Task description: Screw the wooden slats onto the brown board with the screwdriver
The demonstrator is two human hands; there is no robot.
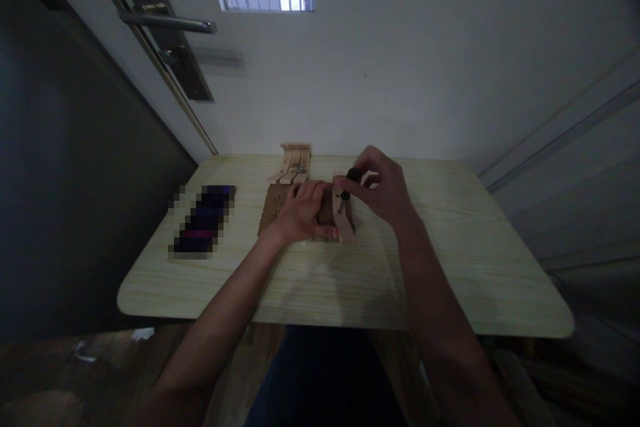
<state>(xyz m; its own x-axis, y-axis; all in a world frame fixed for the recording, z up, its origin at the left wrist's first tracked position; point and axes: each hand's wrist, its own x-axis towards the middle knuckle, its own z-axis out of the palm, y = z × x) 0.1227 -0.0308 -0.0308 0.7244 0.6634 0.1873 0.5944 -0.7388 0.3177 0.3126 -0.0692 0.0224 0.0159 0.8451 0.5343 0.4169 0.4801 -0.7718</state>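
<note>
A brown perforated board (273, 210) lies near the far middle of a pale wooden table (450, 267), with a light wooden piece (344, 223) standing on its right end. My left hand (303, 210) rests on the board, fingers curled against that piece. Just right of it, my right hand (383, 190) pinches a small black-handled tool (350, 180) whose tip touches the wooden piece.
Several light wooden slats (293, 163) lean at the table's far edge behind the board. A blurred dark rectangle (205, 220) lies on the left of the table. A door with a metal handle (170, 22) stands at the left; a white wall is behind.
</note>
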